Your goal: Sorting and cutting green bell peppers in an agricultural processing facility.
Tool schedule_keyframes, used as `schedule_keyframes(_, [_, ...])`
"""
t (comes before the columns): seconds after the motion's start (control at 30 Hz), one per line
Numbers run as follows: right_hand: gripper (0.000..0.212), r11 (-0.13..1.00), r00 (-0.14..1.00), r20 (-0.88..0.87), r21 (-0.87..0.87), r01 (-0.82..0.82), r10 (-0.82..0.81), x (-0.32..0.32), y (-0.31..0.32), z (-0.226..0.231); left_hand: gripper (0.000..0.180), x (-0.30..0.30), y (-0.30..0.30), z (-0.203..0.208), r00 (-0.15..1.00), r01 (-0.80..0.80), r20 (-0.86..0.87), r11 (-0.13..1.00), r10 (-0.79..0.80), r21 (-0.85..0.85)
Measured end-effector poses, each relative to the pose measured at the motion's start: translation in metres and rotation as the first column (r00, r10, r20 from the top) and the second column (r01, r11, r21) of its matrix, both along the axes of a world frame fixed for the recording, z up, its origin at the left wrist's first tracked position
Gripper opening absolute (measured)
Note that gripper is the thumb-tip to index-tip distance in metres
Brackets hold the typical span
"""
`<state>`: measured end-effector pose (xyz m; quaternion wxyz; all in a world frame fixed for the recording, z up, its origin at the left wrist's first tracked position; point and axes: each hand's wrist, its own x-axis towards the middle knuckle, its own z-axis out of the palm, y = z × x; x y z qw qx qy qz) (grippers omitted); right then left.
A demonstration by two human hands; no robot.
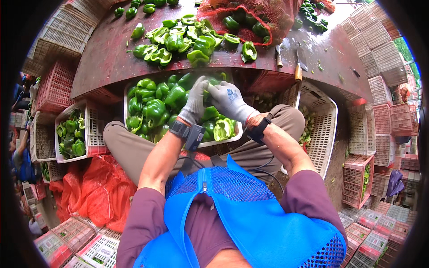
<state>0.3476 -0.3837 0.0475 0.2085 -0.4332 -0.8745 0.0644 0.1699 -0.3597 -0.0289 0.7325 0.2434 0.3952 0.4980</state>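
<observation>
My left hand (195, 102) and my right hand (231, 100), both in grey knit gloves, meet over a white plastic crate (240, 132) between my knees. Their fingers are curled and closed around a green bell pepper (213, 81), blurred and mostly hidden by the gloves. Whole green bell peppers (155, 112) fill the crate beneath. A cut-open pepper (223, 129) lies at its near right corner, below my right hand. On the dark red table ahead is a heap of halved peppers (178, 40).
A red mesh sack (268, 18) of peppers lies on the table (103, 58). A knife (299, 67) and another wooden-handled tool (279, 57) rest near its edge. A white crate (324, 129) of scraps stands at right, a pepper crate (91, 134) at left above red netting (100, 192).
</observation>
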Motion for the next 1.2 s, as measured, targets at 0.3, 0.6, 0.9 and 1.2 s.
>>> schedule_keyframes(0.3, [0.033, 0.672, 0.71, -0.587, -0.708, -0.216, -0.39, 0.069, 0.01, 0.017, 0.08, 0.013, -0.031, 0.084, 0.891, 0.169, -0.453, 0.956, -0.043, 0.242])
schedule_keyframes(0.6, [0.036, 0.675, 0.651, 0.228, 0.043, 0.737, -0.724, 0.333, -0.036, 0.037, 0.071, -0.015, 0.019, 0.018, -0.248, 0.763, -0.832, 0.63, 0.496, 0.147])
schedule_keyframes(0.9, [0.054, 0.782, 0.811, 0.19, -0.216, 0.584, -0.553, 0.307, 0.033, 0.042, 0.071, 0.012, 0.034, 0.001, -0.281, 0.722, -0.883, 0.689, 0.377, 0.065])
schedule_keyframes(1.2, [0.043, 0.83, 0.836, 0.315, -0.198, 0.521, -0.449, 0.197, 0.22, -0.01, 0.064, 0.024, 0.036, 0.02, 0.078, 0.56, -0.869, 0.7, 0.489, 0.444])
